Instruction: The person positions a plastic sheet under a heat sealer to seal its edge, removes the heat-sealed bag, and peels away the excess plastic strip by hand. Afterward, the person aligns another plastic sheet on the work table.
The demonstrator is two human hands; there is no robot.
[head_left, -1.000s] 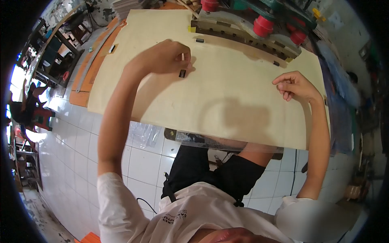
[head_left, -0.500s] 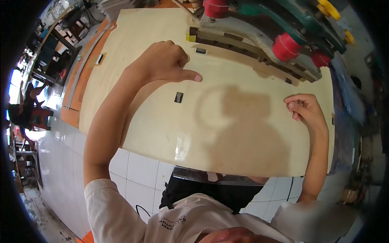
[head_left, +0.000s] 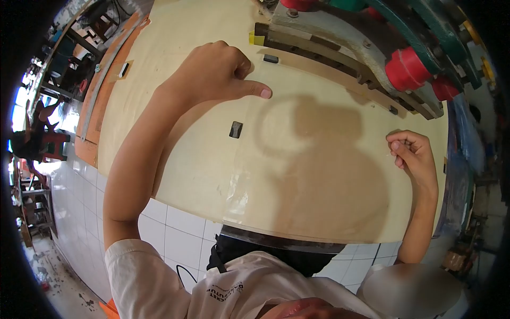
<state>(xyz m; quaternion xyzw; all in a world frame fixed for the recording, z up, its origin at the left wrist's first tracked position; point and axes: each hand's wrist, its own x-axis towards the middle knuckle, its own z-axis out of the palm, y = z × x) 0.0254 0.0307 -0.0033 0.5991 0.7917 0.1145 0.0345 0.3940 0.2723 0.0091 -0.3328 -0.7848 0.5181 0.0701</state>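
My left hand [head_left: 215, 72] is curled closed on the far left part of the pale tabletop [head_left: 180, 175], its thumb stretched out to the right. Whatever its folded fingers may grip is hidden. A clear plastic sheet [head_left: 239, 194] lies on the surface, shown by its shiny reflections, and its near end hangs over the table edge. On the right, my right hand [head_left: 417, 151] has thumb and fingers pinched together, seemingly at the sheet's right side; the film there is barely visible. A small dark inset piece [head_left: 236, 129] sits below my left thumb.
A machine with a long metal bar [head_left: 340, 61], green arms and red knobs [head_left: 409, 69] stands over the far right of the table. Two more dark pieces lie near the bar. An orange board [head_left: 87, 151] with a metal strip borders the left side.
The view has shifted slightly, so the machine appears farther right and larger. Both hands keep nearly the same pose; my right hand appears a little farther right and lower.
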